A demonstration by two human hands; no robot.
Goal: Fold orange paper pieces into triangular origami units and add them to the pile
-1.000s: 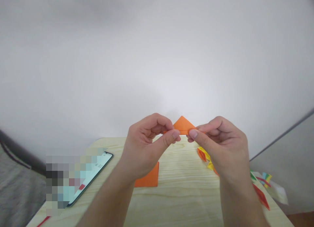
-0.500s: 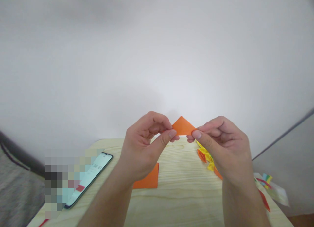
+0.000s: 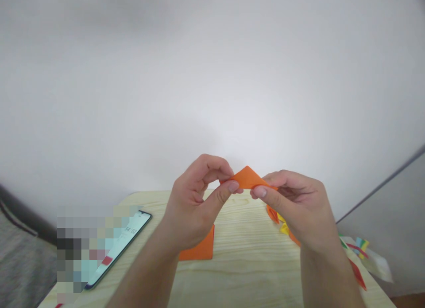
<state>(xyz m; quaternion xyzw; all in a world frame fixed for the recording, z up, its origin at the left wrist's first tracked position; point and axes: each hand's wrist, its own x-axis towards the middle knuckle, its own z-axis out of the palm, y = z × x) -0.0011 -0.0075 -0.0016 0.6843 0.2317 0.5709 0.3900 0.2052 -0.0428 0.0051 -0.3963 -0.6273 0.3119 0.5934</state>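
Observation:
An orange folded paper triangle [image 3: 248,178] is held up above the far side of the table, its point upward. My left hand [image 3: 202,201] pinches its left corner between thumb and forefinger. With thumb and fingers, my right hand [image 3: 295,204] grips the paper near its right corner, which juts out past the thumb. Beneath my left wrist lies orange square paper [image 3: 203,248], partly hidden by the hand. Behind my right hand are orange and yellow folded paper pieces [image 3: 284,228], also partly covered.
A phone [image 3: 122,243] with a lit screen lies at the left of the pale wooden table [image 3: 239,272], partly pixelated. A white wall [image 3: 212,77] rises behind the table. Clear plastic wrapping [image 3: 376,263] with coloured paper sits at the right edge.
My right hand has slid inward and slightly down along the paper, leaving the right corner sticking out beyond the thumb. My left hand keeps its pinch.

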